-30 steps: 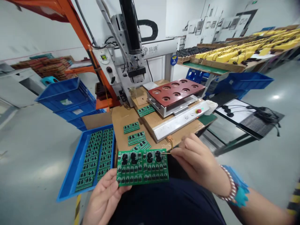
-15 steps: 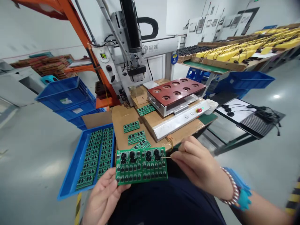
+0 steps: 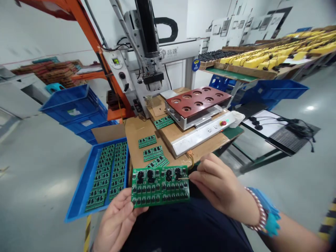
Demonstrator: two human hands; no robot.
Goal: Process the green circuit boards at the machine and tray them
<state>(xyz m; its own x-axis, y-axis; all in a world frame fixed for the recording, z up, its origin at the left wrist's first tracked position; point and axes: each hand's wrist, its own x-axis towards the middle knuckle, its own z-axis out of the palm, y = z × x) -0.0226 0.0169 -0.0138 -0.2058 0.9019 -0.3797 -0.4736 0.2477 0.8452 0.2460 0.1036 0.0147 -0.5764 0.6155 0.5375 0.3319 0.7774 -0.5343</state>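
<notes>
A green circuit board [image 3: 160, 194] with black round blobs and rows of small black parts is tilted toward me at the table's front edge. My left hand [image 3: 118, 217] grips its lower left corner, thumb in front and fingers behind. Between thumb and fingertips, my right hand [image 3: 223, 187] pinches a thin pale stick [image 3: 184, 179], which looks like a toothpick. The stick's tip is at the rightmost black blob [image 3: 177, 173] on the board. Just behind the held board, several similar boards [image 3: 153, 153] lie on the brown table.
A blue tray [image 3: 76, 201] at left holds rows of boards, with stacked blue bins [image 3: 70, 105] behind it. A machine with a red-brown fixture plate [image 3: 198, 101] and a button panel [image 3: 202, 135] stands ahead. At right, a side table [image 3: 265, 119] carries black cables.
The board has shifted slightly to the right. The stick's tip has moved a little lower on the rightmost blob, and my right hand has come slightly closer to the board.
</notes>
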